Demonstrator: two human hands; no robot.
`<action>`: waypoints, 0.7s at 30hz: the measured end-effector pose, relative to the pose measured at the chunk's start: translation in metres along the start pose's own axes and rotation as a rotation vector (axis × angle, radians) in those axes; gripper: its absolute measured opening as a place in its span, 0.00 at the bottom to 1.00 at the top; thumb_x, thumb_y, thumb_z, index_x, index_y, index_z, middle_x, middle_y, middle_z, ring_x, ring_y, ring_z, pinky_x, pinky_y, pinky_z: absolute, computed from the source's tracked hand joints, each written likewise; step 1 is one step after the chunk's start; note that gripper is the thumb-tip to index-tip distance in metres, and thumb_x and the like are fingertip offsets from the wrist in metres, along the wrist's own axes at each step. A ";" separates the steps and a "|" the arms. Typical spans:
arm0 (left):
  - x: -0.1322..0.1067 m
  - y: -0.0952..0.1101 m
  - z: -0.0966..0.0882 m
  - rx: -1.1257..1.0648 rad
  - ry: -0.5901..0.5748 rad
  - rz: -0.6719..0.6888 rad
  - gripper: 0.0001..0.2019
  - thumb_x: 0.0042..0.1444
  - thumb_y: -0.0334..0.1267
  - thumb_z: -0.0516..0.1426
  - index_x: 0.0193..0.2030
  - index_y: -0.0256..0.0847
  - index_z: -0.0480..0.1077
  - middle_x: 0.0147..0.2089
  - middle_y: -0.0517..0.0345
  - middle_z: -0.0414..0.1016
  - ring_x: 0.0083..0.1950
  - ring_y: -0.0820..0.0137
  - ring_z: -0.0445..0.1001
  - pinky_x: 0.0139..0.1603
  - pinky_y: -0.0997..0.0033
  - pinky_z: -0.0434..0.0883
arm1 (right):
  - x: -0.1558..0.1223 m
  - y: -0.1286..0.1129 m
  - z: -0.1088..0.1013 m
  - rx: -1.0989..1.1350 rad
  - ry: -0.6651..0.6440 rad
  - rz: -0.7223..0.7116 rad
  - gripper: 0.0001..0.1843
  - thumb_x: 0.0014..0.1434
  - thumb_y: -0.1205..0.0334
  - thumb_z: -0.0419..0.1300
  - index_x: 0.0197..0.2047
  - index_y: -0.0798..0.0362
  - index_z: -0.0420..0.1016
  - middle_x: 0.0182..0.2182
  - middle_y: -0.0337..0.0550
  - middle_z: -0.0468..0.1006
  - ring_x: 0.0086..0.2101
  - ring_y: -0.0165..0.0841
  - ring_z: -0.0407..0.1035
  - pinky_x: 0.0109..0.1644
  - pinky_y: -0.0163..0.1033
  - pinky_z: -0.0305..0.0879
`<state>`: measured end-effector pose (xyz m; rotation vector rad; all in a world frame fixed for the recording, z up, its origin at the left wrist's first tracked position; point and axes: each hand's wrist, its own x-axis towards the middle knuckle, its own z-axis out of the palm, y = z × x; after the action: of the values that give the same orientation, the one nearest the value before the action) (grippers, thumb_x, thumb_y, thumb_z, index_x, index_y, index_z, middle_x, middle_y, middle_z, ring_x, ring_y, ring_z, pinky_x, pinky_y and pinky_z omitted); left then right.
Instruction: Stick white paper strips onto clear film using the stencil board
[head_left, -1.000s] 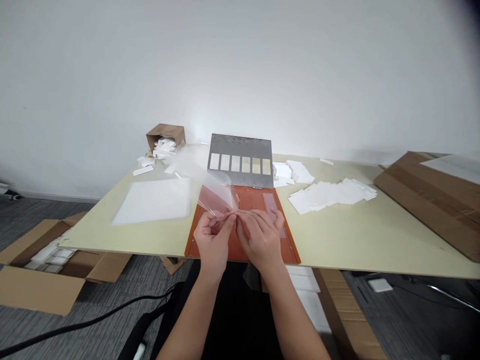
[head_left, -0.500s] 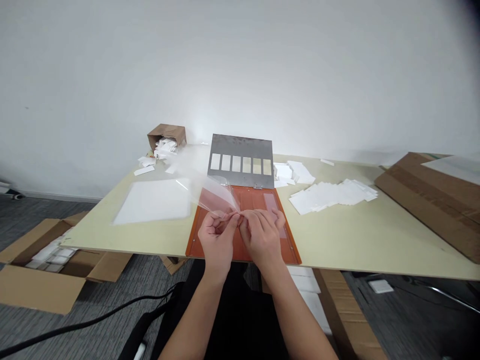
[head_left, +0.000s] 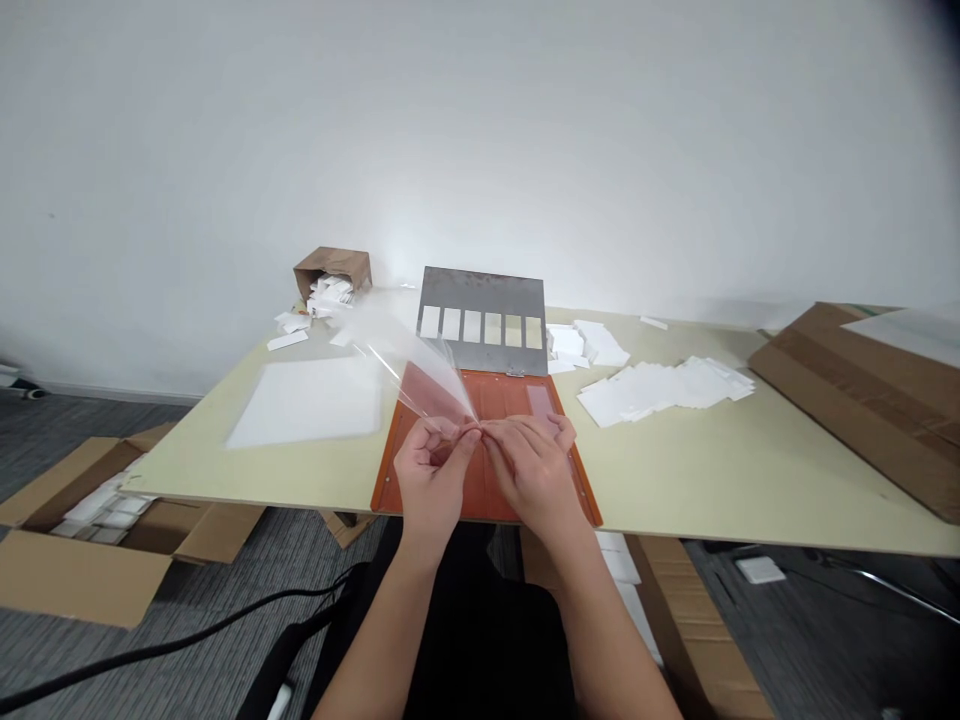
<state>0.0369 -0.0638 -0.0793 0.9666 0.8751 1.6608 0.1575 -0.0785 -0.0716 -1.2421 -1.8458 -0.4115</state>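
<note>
My left hand (head_left: 435, 462) and my right hand (head_left: 529, 460) meet fingertip to fingertip, each pinching the corner of a clear plastic film (head_left: 427, 365). The film fans up and to the left from my fingers, partly see-through. Below both hands lies an orange-brown hinged base (head_left: 487, 500), with a pale translucent strip (head_left: 539, 400) at its right side. Its grey metal lid (head_left: 484, 290) stands raised behind and has a row of several rectangular windows. How the film's edges sit between the fingers is too small to make out.
A stack of translucent sheets (head_left: 307, 400) lies left on the table (head_left: 750, 470). White cards (head_left: 667, 388) are spread on the right. A small carton (head_left: 334, 262) spills white pieces at the back left. Large cardboard boxes stand at right (head_left: 862, 390) and on the floor (head_left: 90, 590).
The clear film has swung and folded, its loose part now narrower over the base. Both hands keep their pinch at nearly the same place, the right wrist slightly shifted.
</note>
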 end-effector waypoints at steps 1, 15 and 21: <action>0.000 0.000 0.000 0.000 0.009 -0.002 0.13 0.46 0.35 0.69 0.30 0.39 0.68 0.33 0.60 0.78 0.41 0.68 0.81 0.46 0.72 0.77 | 0.000 0.000 0.001 -0.035 0.015 -0.018 0.06 0.68 0.66 0.56 0.42 0.50 0.73 0.35 0.37 0.84 0.38 0.31 0.75 0.60 0.46 0.43; 0.001 -0.001 0.001 0.016 -0.031 -0.022 0.12 0.47 0.35 0.68 0.33 0.40 0.69 0.35 0.57 0.81 0.42 0.67 0.82 0.47 0.69 0.78 | -0.002 0.005 -0.001 0.067 -0.079 0.110 0.09 0.66 0.70 0.51 0.39 0.50 0.70 0.35 0.36 0.82 0.38 0.31 0.74 0.58 0.45 0.43; 0.001 -0.003 -0.002 0.117 -0.132 0.084 0.08 0.56 0.35 0.63 0.40 0.42 0.69 0.39 0.59 0.75 0.42 0.71 0.80 0.46 0.71 0.77 | -0.006 0.006 0.002 0.079 -0.081 0.218 0.08 0.65 0.66 0.52 0.37 0.50 0.71 0.35 0.37 0.82 0.39 0.32 0.74 0.57 0.46 0.43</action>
<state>0.0362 -0.0627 -0.0823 1.1937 0.8608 1.6097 0.1630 -0.0779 -0.0787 -1.4057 -1.7528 -0.1697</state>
